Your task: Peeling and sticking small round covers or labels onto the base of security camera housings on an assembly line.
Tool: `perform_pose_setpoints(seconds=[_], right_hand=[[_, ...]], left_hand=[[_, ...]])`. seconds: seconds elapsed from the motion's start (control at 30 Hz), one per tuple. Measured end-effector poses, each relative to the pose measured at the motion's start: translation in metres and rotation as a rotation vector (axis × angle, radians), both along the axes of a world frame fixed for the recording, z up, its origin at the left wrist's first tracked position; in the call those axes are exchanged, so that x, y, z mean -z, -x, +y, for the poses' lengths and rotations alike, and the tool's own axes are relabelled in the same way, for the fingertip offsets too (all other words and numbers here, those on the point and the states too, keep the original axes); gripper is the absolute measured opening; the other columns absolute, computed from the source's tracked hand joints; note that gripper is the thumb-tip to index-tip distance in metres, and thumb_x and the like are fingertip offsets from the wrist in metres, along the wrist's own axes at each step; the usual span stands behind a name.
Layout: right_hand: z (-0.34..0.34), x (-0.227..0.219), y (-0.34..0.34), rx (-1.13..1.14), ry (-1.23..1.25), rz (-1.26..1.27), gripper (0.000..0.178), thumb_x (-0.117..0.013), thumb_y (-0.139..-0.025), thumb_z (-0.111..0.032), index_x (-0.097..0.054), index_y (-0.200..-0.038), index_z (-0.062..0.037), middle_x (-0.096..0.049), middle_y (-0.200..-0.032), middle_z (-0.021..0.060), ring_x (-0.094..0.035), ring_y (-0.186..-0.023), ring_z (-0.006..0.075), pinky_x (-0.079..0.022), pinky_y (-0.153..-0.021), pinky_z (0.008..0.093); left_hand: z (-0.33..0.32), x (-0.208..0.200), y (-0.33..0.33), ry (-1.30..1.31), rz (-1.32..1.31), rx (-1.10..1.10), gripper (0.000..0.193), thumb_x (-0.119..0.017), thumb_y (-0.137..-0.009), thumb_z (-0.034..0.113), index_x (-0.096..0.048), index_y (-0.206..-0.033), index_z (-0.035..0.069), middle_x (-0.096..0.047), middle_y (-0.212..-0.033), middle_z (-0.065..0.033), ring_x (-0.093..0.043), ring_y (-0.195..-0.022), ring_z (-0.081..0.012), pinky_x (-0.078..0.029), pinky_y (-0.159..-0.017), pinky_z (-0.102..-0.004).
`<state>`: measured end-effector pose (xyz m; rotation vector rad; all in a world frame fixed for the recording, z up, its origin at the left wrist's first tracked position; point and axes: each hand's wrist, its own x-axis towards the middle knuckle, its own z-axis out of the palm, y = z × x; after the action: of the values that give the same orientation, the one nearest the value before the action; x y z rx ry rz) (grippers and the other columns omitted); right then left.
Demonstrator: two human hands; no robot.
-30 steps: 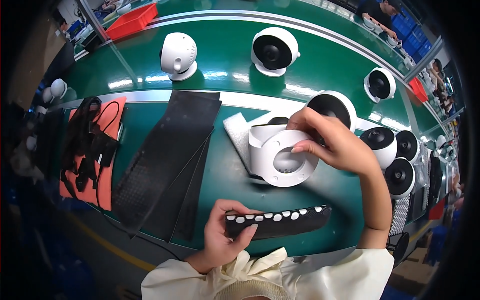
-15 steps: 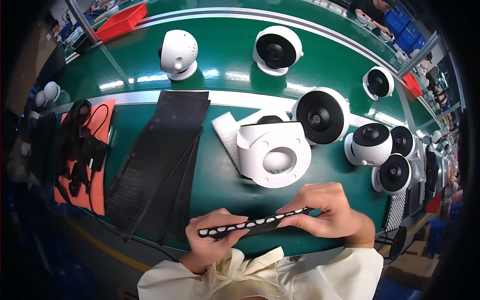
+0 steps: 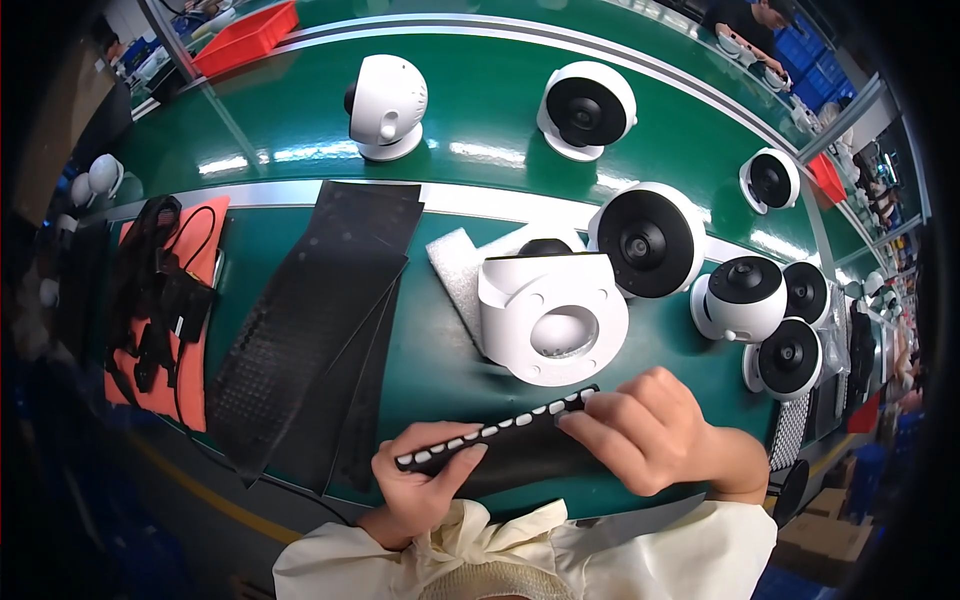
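- Head view: your left hand (image 3: 425, 480) is holding the left end of a black sheet (image 3: 525, 455); its grip is narrow, with the thumb on the near side and the fingers on the far side.
- That sheet is slanting up to the right in front of your body, above the near edge of the green tabletop (image 3: 660, 340), with a row of white pads (image 3: 490, 431) running along its upper edge.
- Your right hand (image 3: 650, 430) is curling its fingers against the sheet's right end; you cannot tell whether this grip is pinching the sheet or only touching it.
- Just beyond the sheet, a white camera housing (image 3: 503, 325) is turning its open, ring-shaped base toward you, and white foam (image 3: 453, 270) is showing behind it at the left.
- A black-faced round camera (image 3: 645, 240) is standing just behind the housing to the right; three similar cameras (image 3: 745, 300) are clustering farther right.
- To your left, a stack of black sheets (image 3: 300, 300) is lying fanned out; past it, black cables (image 3: 155, 300) are covering part of an orange pad (image 3: 195, 400).
- Across the far green surface (image 3: 480, 110), three more cameras (image 3: 590, 108) are standing well apart.
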<state>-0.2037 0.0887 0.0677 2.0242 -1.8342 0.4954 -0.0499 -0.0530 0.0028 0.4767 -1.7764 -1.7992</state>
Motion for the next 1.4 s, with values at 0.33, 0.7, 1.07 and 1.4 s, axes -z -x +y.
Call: perform_pose_setpoints(seconds=[0.33, 0.7, 1.07, 1.4], right_hand=[[-0.049, -0.006, 0.028, 0.164, 0.056, -0.909, 0.042, -0.055, -0.068, 0.008, -0.038, -0.106, -0.0009, -0.05, -0.085, 0.0083, -0.052, -0.075, 0.0162, -0.042, -0.065, 0.0252], [-0.053, -0.01, 0.027, 0.193, -0.024, -0.833, 0.044, -0.054, -0.069, 0.01, -0.035, -0.107, -0.0015, -0.051, -0.077, 0.0036, -0.048, -0.072, 0.0093, -0.037, -0.064, 0.02], [-0.059, -0.001, 0.028, 0.203, 0.004, -0.797, 0.042, -0.053, -0.067, 0.01, -0.039, -0.105, -0.0003, -0.05, -0.073, 0.004, -0.05, -0.065, 0.0158, -0.039, -0.062, 0.0245], [-0.058, 0.01, 0.017, 0.591, 0.17, -0.309, 0.035, -0.066, -0.062, -0.004, -0.045, -0.091, -0.0023, -0.048, -0.069, 0.0059, -0.049, -0.059, 0.02, -0.037, -0.05, 0.0285]], left_hand=[[-0.001, 0.002, 0.001, 0.009, 0.004, 0.096, 0.022, -0.064, -0.068, -0.005, -0.058, -0.088, -0.002, -0.061, -0.077, -0.0064, -0.054, -0.065, -0.0055, -0.043, -0.058, -0.0168], [-0.004, 0.006, 0.001, 0.082, 0.009, 0.171, 0.025, -0.065, -0.065, -0.006, -0.057, -0.088, -0.001, -0.061, -0.076, -0.0099, -0.054, -0.055, -0.0099, -0.04, -0.049, -0.0195], [-0.007, 0.006, 0.004, 0.169, 0.034, 0.173, 0.026, -0.066, -0.064, -0.004, -0.057, -0.088, 0.0, -0.062, -0.078, -0.0105, -0.055, -0.055, -0.0121, -0.041, -0.049, -0.0207], [-0.005, 0.0, 0.004, 0.057, -0.056, 0.159, 0.021, -0.066, -0.062, -0.002, -0.058, -0.081, -0.002, -0.061, -0.073, -0.0105, -0.056, -0.059, -0.0118, -0.043, -0.062, -0.0222]])
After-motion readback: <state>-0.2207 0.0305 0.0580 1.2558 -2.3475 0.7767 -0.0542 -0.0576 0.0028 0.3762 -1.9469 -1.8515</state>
